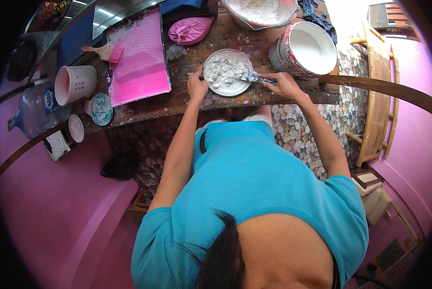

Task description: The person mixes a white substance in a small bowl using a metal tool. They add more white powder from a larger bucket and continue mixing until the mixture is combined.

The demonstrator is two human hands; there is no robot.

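A shallow round white dish (231, 91) lies near the table's front edge, with lumpy white paste (225, 68) heaped in it. My left hand (197, 85) is closed on the left rim of the dish, its fingers partly hidden. From the right, my right hand (285, 85) grips a putty knife (254, 77) smeared with white. The knife's tip sits in the paste at the right side of the dish. Just beyond my right hand stands a paint-streaked bucket (312, 50) of white liquid.
A pink paint tray (143, 62) with a brush (107, 52) on it lies left. Behind the dish are a pink bag (189, 31) and a basin (261, 21) of white powder. A tub (73, 82) and plastic bottle (35, 111) stand far left. A bamboo bench (377, 96) is right.
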